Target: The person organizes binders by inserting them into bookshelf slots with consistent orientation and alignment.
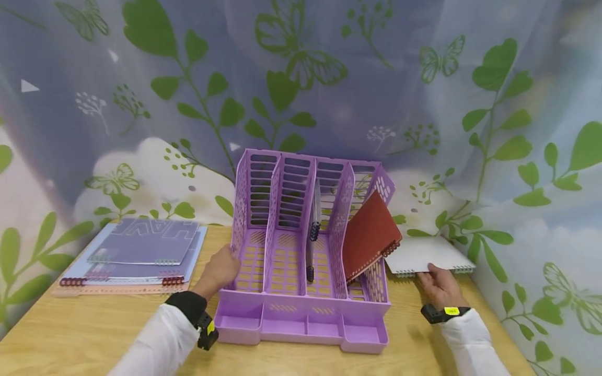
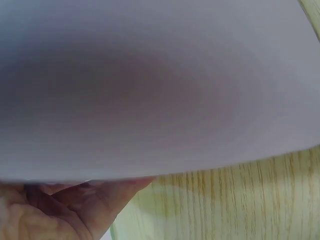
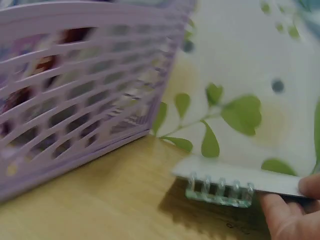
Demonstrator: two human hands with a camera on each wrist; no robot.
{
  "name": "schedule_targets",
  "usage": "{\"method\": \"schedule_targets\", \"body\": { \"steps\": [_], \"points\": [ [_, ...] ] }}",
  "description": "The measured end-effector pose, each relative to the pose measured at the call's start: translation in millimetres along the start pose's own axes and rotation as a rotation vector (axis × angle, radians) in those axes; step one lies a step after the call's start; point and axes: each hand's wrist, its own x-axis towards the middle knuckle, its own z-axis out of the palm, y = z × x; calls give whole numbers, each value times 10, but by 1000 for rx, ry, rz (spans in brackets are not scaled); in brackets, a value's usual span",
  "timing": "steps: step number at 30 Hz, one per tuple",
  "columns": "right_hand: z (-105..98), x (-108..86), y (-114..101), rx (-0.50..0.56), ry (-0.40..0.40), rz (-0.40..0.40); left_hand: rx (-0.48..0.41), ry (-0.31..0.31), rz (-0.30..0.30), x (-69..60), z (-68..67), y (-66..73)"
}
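A purple desk file rack (image 1: 324, 303) with several upright slots stands on the table. My left hand (image 1: 221, 269) grips the front edge of its left side; the fingertips are hidden. In the left wrist view a blurred pale surface covers most of the frame, above part of the left hand (image 2: 75, 207). To the right of the rack, my right hand (image 1: 441, 286) pinches the near edge of a white spiral notebook (image 1: 430, 253), thumb on top and fingers beneath. The right wrist view shows its clear binding rings (image 3: 220, 192) and near edge raised off the table.
A red-brown spiral notebook (image 1: 371, 237) leans in the rack's rightmost slot. Dark-ringed notebooks (image 1: 316, 209) stand edge-on in the slot left of it. Several spiral notebooks (image 1: 146, 243) lie stacked at the table's left. A leaf-patterned curtain (image 1: 329, 115) hangs behind.
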Motion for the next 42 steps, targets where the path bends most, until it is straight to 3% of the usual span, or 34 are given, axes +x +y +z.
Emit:
{"method": "schedule_targets", "body": {
  "steps": [2,3,5,7,11,15,18,23,27,30,37,40,42],
  "points": [
    [269,-244,182,-143,-50,-148,4,-2,-5,19,-40,-5],
    [404,-365,285,-256,-39,-247,5,-2,-7,29,-59,-12],
    [584,-509,438,-487,28,-420,4,-7,-11,39,-100,-22],
    [689,-591,545,-659,114,-538,-1,-16,-16,45,-132,-33],
    [694,-684,653,-804,150,-703,-8,-32,-30,43,-145,-54],
    [712,-865,704,-792,167,-799,-17,-41,-36,35,-114,-63],
    [743,-1065,703,-690,131,-819,-35,-47,-25,29,-83,-55],
    [746,-1469,672,-432,-32,-842,-46,-50,-22,17,-27,-31],
    [775,-1710,679,-336,-189,-915,-23,-37,-17,22,-3,-17],
    [854,-1814,717,-329,-283,-931,-5,-20,-6,35,-7,-15],
    [1057,-1866,913,-409,-468,-854,5,-37,-11,34,-29,8],
    [1153,-1791,1057,-462,-493,-839,-3,-43,-13,23,-19,3],
    [1230,-1723,1167,-520,-469,-850,-10,-48,-15,10,-5,-9]
  ]
}}
